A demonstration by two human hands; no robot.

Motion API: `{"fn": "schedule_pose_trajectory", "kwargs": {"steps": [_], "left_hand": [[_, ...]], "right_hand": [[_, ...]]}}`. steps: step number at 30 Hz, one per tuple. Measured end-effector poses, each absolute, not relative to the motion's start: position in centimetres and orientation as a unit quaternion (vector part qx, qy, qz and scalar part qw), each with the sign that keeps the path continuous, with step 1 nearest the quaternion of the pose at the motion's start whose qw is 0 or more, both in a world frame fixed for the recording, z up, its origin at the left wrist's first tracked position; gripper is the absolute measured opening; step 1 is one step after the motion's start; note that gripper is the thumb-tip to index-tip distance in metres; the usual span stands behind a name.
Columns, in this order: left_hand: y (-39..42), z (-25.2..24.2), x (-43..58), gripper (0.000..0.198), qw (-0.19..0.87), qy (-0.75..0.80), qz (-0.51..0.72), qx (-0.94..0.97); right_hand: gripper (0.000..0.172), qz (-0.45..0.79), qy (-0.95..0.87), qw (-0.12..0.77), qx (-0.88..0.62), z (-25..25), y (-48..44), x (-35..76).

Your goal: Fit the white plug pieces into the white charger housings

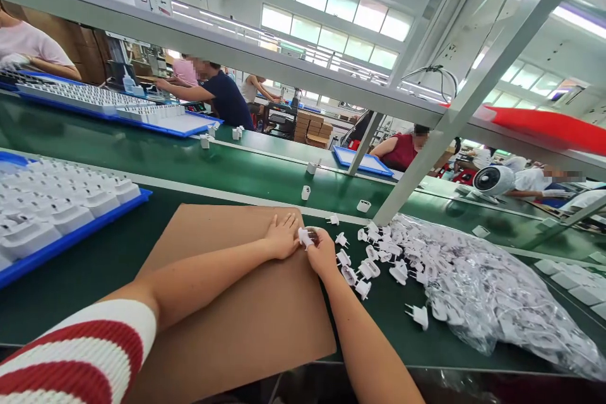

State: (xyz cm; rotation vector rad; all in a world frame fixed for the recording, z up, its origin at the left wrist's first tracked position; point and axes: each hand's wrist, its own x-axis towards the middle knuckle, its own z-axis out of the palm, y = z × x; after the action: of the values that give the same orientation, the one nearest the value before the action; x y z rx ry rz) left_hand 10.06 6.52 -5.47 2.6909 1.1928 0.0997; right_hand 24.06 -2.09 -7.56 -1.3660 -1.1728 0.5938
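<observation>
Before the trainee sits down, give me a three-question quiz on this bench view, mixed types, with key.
1. Multiple choice: what holds the white plug above the cardboard's edge?
a) a clamp
b) the right hand
c) tweezers

2. True or false: the clear plastic bag lies left of the cardboard.

3. Fill in: the near tray at far left has a ____ rim.

Key: 1 b; 2 false, it lies to the right; 3 blue.

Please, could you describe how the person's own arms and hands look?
The left arm has a ribbed knit sleeve, white with wide red stripes. The right arm shows no sleeve in view. The left hand and right hand are gloveless.
</observation>
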Motion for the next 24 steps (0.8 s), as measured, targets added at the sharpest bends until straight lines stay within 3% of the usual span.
{"fn": "schedule_pose_trajectory", "kwargs": {"steps": [5,7,12,14,20,24], "left_hand": [[9.5,-4.3,10.6,0.048,0.091,0.419,0.087,0.899],[11.9,-3.3,11.0,0.05,0.081,0.438,0.114,0.888],[18.5,-1.5,13.3,0.097,0.084,0.425,0.109,0.894],[20.6,-1.2,14.6,0.105,0.097,0.39,0.072,0.913],[23.7,-0.5,16.2,0.062,0.096,0.314,-0.005,0.944],[24.7,0.5,15.0,0.06,0.061,0.332,-0.002,0.941]], "right_hand": [[0.025,0.258,-0.483,0.575,-0.608,-8.0,-1.7,24.7],[0.024,0.265,-0.48,0.573,-0.608,-8.2,-1.5,24.8],[0.027,0.278,-0.474,0.566,-0.615,-8.5,-0.9,25.0],[0.028,0.282,-0.471,0.561,-0.62,-8.4,-0.7,25.1],[0.029,0.302,-0.467,0.554,-0.619,-7.9,-0.6,25.2],[0.029,0.31,-0.462,0.554,-0.619,-7.7,-0.6,25.2]]}}
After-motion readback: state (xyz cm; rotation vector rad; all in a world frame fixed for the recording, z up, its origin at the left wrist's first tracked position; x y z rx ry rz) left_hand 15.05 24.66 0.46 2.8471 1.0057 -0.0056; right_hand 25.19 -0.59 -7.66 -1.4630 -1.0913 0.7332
